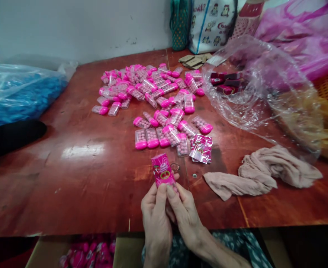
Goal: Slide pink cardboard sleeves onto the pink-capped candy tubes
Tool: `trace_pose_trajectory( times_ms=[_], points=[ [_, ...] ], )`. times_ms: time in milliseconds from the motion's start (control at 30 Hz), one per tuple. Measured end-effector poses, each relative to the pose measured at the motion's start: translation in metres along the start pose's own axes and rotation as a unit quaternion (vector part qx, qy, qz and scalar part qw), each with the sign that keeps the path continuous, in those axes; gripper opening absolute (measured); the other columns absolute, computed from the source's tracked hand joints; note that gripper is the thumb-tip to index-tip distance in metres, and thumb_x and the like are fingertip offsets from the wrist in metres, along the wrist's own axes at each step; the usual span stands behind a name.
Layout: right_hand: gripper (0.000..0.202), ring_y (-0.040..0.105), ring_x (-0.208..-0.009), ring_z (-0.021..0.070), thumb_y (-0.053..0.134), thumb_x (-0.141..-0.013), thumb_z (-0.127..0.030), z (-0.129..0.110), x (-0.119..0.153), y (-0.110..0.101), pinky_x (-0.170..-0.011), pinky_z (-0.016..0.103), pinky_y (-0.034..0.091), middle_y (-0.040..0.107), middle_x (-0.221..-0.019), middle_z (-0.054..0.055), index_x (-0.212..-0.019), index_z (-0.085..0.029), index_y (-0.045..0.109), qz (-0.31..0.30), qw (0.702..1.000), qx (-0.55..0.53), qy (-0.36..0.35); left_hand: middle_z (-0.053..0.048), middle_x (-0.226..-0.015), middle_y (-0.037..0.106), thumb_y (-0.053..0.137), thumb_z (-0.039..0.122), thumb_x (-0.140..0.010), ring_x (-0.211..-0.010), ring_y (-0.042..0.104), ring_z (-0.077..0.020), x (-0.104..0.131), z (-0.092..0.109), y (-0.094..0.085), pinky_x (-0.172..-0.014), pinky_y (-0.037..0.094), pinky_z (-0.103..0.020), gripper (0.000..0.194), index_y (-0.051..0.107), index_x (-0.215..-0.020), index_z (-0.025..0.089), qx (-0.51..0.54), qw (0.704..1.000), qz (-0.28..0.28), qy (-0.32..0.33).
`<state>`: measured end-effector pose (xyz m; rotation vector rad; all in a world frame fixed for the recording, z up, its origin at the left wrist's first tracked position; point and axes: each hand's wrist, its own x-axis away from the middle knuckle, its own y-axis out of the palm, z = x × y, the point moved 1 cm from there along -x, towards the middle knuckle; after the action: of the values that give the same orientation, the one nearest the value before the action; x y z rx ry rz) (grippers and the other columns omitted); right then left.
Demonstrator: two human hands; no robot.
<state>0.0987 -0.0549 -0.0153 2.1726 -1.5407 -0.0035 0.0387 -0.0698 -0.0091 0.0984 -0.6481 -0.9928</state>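
Observation:
Near the table's front edge, my left hand (157, 216) and my right hand (185, 212) are closed together on one small candy box (163, 169) with a printed pink wrapper around it. Both thumbs press on its lower end, where pink candies show; the fingers behind are mostly hidden. Just beyond my hands lie several clear candy boxes (152, 137) with pink caps, filled with pink balls. Beside them rests a small stack of flat printed pink wrappers (201, 149). Farther back spreads a larger heap of the same candy boxes (141, 82).
A crumpled beige cloth (264, 171) lies to the right. Behind it, a clear plastic bag (253, 108) holds dark red wrappers. A bag of blue pieces (21, 93) stands left, with a black-sleeved arm (16, 136) nearby. Below the table edge, a carton (125, 253) sits beside pink packs.

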Motion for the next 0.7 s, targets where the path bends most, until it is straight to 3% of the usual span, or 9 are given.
trace_pose_trajectory(
  times_ms=[133, 267, 300, 367, 467, 567, 700],
  points=[
    [0.032, 0.044, -0.058, 0.0121, 0.032, -0.091, -0.04, -0.008, -0.001, -0.005, -0.054, 0.024, 0.036, 0.049, -0.065, 0.001, -0.08, -0.017, 0.052, 0.035, 0.986, 0.161, -0.04, -0.009, -0.108, 0.063, 0.053, 0.026, -0.081, -0.09, 0.059, -0.0177, 0.002, 0.0, -0.001, -0.078, 0.045, -0.026, 0.028, 0.062, -0.106, 0.019, -0.032, 0.998, -0.062, 0.007],
    [0.023, 0.05, -0.076, 0.0207, 0.051, -0.082, -0.04, -0.027, 0.002, -0.016, -0.07, 0.032, 0.039, 0.055, -0.078, 0.007, -0.081, -0.018, 0.056, 0.125, 0.921, 0.337, -0.148, -0.007, -0.097, 0.065, 0.053, 0.028, -0.08, -0.085, 0.059, -0.0179, 0.005, 0.009, -0.008, -0.077, 0.044, -0.026, 0.023, 0.063, -0.099, 0.019, -0.125, 0.989, -0.052, 0.064],
    [0.022, 0.051, -0.081, 0.0222, 0.055, -0.079, -0.04, -0.031, 0.002, -0.017, -0.073, 0.034, 0.04, 0.056, -0.084, 0.008, -0.083, -0.018, 0.056, 0.135, 0.918, 0.335, -0.166, -0.006, -0.091, 0.065, 0.054, 0.028, -0.08, -0.08, 0.059, -0.0172, 0.006, 0.012, -0.009, -0.074, 0.044, -0.025, 0.021, 0.063, -0.095, 0.018, -0.156, 0.983, -0.063, 0.072],
    [0.021, 0.054, -0.077, 0.0196, 0.057, -0.078, -0.039, -0.033, 0.001, -0.019, -0.068, 0.031, 0.045, 0.057, -0.085, 0.006, -0.086, -0.019, 0.055, 0.114, 0.949, 0.26, -0.14, -0.004, -0.078, 0.063, 0.054, 0.028, -0.08, -0.069, 0.056, -0.0145, 0.007, 0.014, -0.011, -0.064, 0.044, -0.023, 0.017, 0.063, -0.089, 0.017, -0.205, 0.971, -0.105, 0.057],
    [0.022, 0.046, -0.04, 0.0085, 0.053, -0.081, -0.041, -0.027, -0.004, -0.02, -0.037, 0.021, 0.041, 0.057, -0.065, -0.001, -0.081, -0.018, 0.052, 0.062, 0.997, 0.054, -0.008, 0.0, -0.063, 0.056, 0.052, 0.029, -0.081, -0.054, 0.049, -0.011, 0.008, 0.011, -0.009, -0.051, 0.039, -0.021, 0.016, 0.06, -0.086, 0.016, -0.208, 0.967, -0.144, 0.014],
    [0.026, 0.041, -0.028, 0.0056, 0.058, -0.078, -0.041, -0.024, -0.008, -0.022, -0.026, 0.018, 0.035, 0.057, -0.054, -0.003, -0.075, -0.016, 0.052, 0.06, 0.995, -0.064, 0.041, 0.001, -0.056, 0.053, 0.054, 0.029, -0.079, -0.048, 0.046, -0.0102, 0.01, 0.007, -0.002, -0.046, 0.037, -0.021, 0.016, 0.058, -0.085, 0.015, -0.187, 0.974, -0.127, 0.006],
    [0.026, 0.047, -0.027, 0.0074, 0.067, -0.071, -0.037, -0.024, -0.008, -0.022, -0.026, 0.018, 0.04, 0.061, -0.053, -0.001, -0.067, -0.014, 0.055, 0.076, 0.994, -0.058, 0.044, 0.003, -0.049, 0.047, 0.054, 0.032, -0.078, -0.041, 0.039, -0.0078, 0.015, 0.006, 0.006, -0.04, 0.029, -0.019, 0.018, 0.058, -0.083, 0.014, -0.191, 0.978, -0.078, 0.034]
  ],
)
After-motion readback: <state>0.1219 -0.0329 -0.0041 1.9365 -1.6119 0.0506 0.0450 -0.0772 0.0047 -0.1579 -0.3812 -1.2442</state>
